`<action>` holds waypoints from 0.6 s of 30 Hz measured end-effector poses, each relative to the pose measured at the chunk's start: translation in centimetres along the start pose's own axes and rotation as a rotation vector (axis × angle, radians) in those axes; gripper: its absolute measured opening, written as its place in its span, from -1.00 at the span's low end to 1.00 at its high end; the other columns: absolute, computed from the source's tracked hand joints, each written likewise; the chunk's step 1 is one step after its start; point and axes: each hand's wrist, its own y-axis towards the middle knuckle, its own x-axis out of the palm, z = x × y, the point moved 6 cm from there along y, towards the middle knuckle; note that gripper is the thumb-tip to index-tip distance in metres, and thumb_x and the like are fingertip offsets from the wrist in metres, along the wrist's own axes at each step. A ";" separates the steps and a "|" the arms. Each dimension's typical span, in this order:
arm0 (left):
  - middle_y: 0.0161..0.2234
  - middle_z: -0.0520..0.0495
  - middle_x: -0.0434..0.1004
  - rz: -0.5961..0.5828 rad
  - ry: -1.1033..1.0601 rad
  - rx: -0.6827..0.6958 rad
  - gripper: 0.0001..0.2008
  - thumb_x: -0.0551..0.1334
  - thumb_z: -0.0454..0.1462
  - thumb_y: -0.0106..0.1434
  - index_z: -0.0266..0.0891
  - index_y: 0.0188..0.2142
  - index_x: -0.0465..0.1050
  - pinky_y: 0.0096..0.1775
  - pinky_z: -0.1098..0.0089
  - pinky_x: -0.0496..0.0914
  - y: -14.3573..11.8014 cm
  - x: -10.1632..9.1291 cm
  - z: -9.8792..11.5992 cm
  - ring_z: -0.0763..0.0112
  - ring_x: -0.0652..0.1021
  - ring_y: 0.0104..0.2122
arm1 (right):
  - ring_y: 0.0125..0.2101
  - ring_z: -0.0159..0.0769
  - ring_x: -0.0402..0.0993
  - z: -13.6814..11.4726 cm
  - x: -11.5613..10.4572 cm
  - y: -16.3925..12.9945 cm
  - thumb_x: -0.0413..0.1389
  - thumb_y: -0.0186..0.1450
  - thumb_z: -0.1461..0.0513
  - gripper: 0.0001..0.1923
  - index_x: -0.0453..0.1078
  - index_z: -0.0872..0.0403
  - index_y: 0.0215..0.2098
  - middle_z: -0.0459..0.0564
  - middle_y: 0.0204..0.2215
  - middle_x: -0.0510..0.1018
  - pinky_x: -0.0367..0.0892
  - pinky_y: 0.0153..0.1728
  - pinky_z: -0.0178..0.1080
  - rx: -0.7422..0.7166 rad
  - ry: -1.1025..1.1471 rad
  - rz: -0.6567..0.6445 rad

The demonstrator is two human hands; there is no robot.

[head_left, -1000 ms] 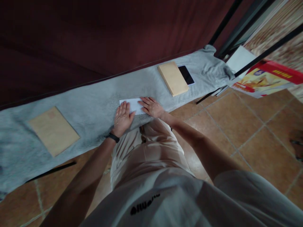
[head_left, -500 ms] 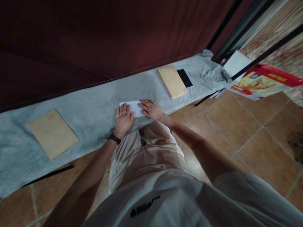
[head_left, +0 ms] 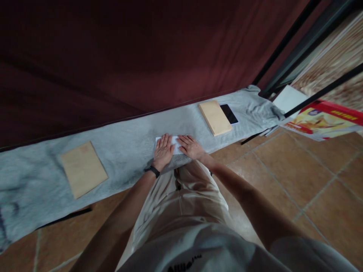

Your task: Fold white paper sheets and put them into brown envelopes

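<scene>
A folded sheet of white paper (head_left: 176, 146) lies on the grey cloth in front of me. My left hand (head_left: 163, 152) rests flat on its left part, fingers stretched out. On its right part lies my right hand (head_left: 192, 147), open with the fingers spread and palm down. Both hands cover much of the paper. To the right is a stack of brown envelopes (head_left: 215, 118), and a dark-screened tablet or phone (head_left: 229, 114) sits partly beneath or just beside it. A single brown envelope (head_left: 84, 169) lies off to the left.
The narrow table is covered by a grey cloth (head_left: 127, 143), with a dark red curtain (head_left: 136, 60) behind it. Black metal poles (head_left: 286, 41) rise at the right. Near them are a red and yellow box (head_left: 320, 119) and a white panel (head_left: 289, 100). The floor is brown tile (head_left: 272, 166).
The view has shifted, so the table things appear lower and further right. My left hand seems slightly nearer my right on the paper; both stay flat on it.
</scene>
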 end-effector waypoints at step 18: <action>0.43 -0.27 0.08 0.076 0.015 -0.157 -0.34 -0.17 -0.07 0.50 -0.36 0.46 -0.02 0.40 0.02 -0.03 -4.1 -1.6 -4.9 0.15 0.05 0.45 | 0.38 -0.05 0.16 0.5 0.1 -0.8 -0.11 0.53 0.12 -0.45 0.19 0.18 0.40 0.15 0.40 0.20 0.02 0.41 0.08 0.049 -0.049 0.042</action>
